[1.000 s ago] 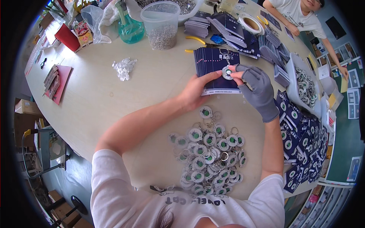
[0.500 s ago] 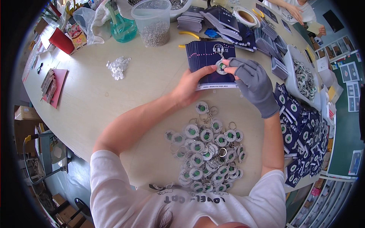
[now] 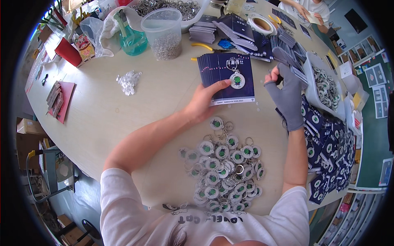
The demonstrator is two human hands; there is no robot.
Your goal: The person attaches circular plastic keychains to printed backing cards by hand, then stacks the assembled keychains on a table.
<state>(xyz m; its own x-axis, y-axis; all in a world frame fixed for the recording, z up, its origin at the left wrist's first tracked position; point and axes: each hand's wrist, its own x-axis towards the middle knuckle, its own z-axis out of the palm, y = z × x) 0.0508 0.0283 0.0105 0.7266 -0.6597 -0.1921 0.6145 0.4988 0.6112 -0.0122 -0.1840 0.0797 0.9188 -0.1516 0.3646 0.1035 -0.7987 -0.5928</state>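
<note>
Keychain point(image 3: 237, 81) lies on the front of fanned dark-blue cards point(image 3: 223, 73); it could slip, I judge, if the left hand point(image 3: 204, 99) loosens its thumb from the edge, and the cards could also spread. This hand pinches the cards, with other fingers hidden behind. The right hand point(image 3: 287, 95), in grey glove point(image 3: 292, 108), is apart to the right, fingers curled; whether they pinch something, I cannot tell

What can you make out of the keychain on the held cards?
The keychain has a round, whitish disc with a green design, and silvery, metallic links and a ring above it. It lies design outward against the front of the dark blue cards. The thumb of the left hand rests at the disc's left edge. How it fastens is unclear.
</note>
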